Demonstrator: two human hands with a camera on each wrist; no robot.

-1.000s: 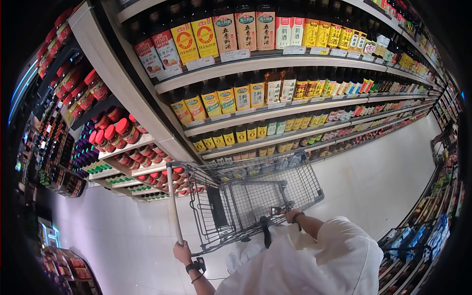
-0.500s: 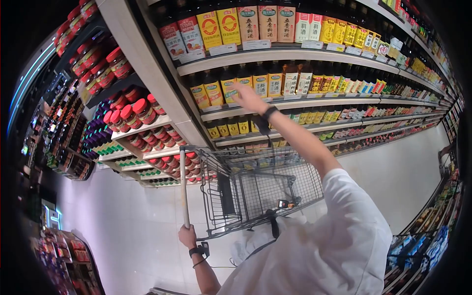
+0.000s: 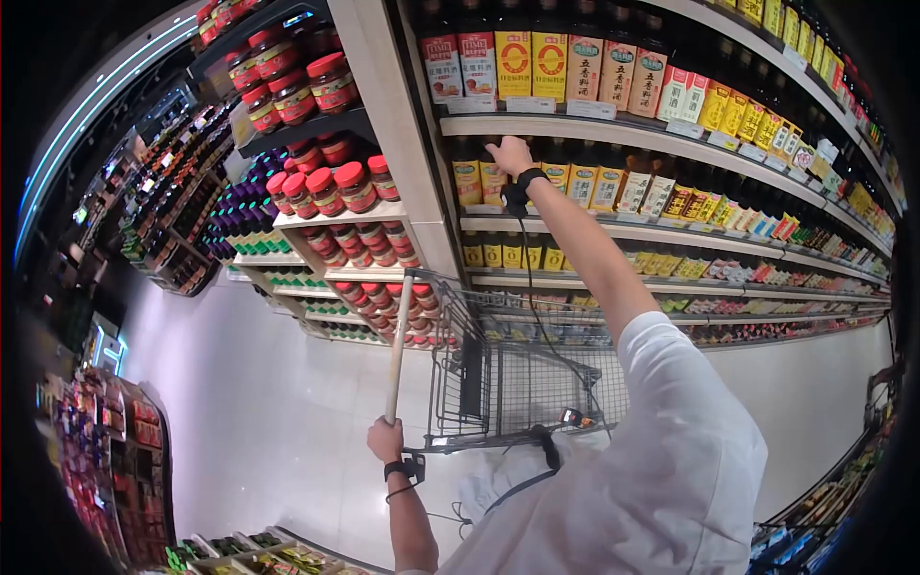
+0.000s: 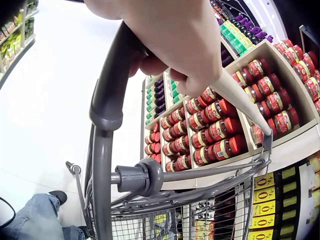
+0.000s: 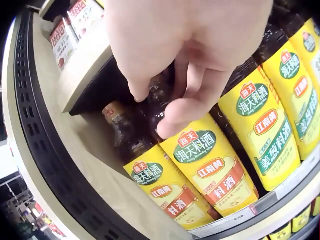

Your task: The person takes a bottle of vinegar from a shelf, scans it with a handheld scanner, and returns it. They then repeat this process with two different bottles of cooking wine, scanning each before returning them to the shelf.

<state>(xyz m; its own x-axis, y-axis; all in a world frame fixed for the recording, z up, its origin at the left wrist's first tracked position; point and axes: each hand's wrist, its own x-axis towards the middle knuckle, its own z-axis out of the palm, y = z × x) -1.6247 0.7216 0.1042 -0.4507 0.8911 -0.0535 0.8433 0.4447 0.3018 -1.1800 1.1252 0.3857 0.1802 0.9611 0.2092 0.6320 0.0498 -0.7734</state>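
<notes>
My left hand [image 3: 385, 440] grips the pale handle [image 3: 400, 345] of a grey wire shopping cart [image 3: 546, 388]; the left wrist view shows that hand [image 4: 175, 45] wrapped over the bar [image 4: 245, 102]. At a middle shelf, my right hand [image 3: 513, 155] reaches in among yellow-labelled bottles. In the right wrist view, the thumb and fingers of the right hand [image 5: 190, 45] curl round the dark neck of a bottle [image 5: 210, 170] with a yellow label, second from the shelf's left end. The palm hides its cap. A similar bottle [image 5: 167, 192] stands to its left.
Another yellow-labelled bottle [image 5: 262, 130] stands close on the right. The shelf board above [image 3: 556, 126] runs just over the right hand. Red-lidded jars [image 3: 326, 192] fill the shelves left of the upright panel [image 3: 393, 125]. A black cable [image 3: 539, 316] hangs from the right wrist.
My right hand has risen from beside the cart to the shelf, then moved to a bottle near its left end. My left hand stays on the handle. The head view has shifted left.
</notes>
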